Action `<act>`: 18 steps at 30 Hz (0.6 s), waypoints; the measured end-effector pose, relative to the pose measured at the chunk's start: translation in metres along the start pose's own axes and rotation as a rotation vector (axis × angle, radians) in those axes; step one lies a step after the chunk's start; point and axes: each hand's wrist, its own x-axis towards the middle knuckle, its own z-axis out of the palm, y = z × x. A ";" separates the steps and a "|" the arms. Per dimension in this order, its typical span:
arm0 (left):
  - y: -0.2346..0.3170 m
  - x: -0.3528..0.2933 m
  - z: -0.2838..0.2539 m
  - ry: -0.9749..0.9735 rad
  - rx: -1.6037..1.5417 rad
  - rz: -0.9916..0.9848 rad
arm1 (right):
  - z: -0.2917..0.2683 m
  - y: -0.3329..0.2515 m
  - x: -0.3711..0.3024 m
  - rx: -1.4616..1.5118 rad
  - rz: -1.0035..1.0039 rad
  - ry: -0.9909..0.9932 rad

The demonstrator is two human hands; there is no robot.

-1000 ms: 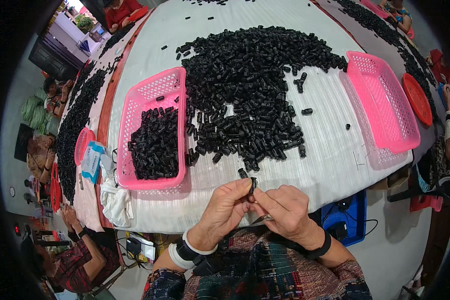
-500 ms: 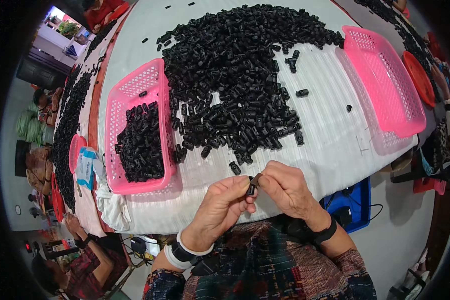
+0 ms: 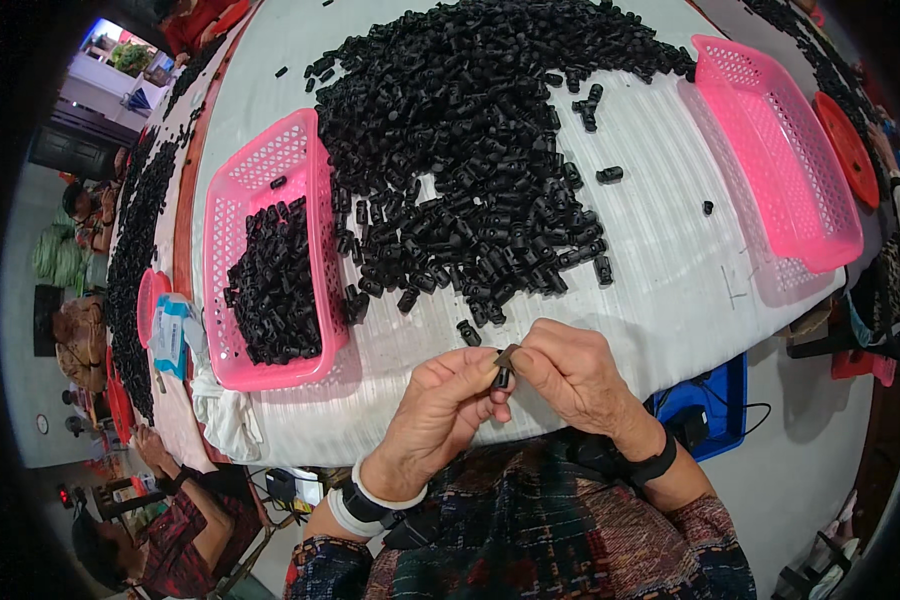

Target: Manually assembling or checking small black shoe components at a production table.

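Note:
My left hand (image 3: pixel 432 405) pinches a small black plastic cord lock (image 3: pixel 503 379) between thumb and fingers, just off the table's near edge. Against its top, my right hand (image 3: pixel 577 380) grips a thin brownish strip (image 3: pixel 507 354) between thumb and bent forefinger. What the strip is I cannot make out. Beyond the hands a large pile of similar black cord locks (image 3: pixel 470 150) spreads over the white-covered table (image 3: pixel 660 250). One loose cord lock (image 3: pixel 468 333) lies just beyond my fingers.
On the left stands a pink basket (image 3: pixel 332 250) partly filled with black pieces; another pink basket (image 3: pixel 770 170) is at the right. A white cloth (image 3: pixel 225 415) and a blue-white packet (image 3: pixel 170 335) lie far left. A blue crate (image 3: pixel 735 400) sits below the table. Other people work nearby.
The view has shifted slightly. Both hands stay together at the cord lock, and the brownish strip stands a little more upright and shows more plainly above it.

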 end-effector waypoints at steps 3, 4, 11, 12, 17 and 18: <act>0.000 -0.001 -0.002 0.006 0.010 0.003 | 0.001 0.001 0.000 -0.031 0.001 -0.005; 0.001 -0.001 -0.001 0.003 0.014 0.002 | 0.001 0.001 0.000 -0.048 0.005 -0.009; 0.001 -0.002 -0.001 0.017 0.009 -0.020 | 0.001 0.001 0.001 -0.058 -0.010 -0.021; 0.001 -0.001 -0.002 0.017 0.008 -0.021 | 0.001 0.001 0.001 -0.055 -0.017 -0.027; 0.001 -0.001 -0.004 -0.001 -0.001 -0.020 | 0.002 0.001 0.001 -0.046 -0.026 -0.034; 0.000 -0.001 -0.005 -0.002 -0.001 -0.019 | 0.002 0.001 0.001 -0.052 -0.025 -0.033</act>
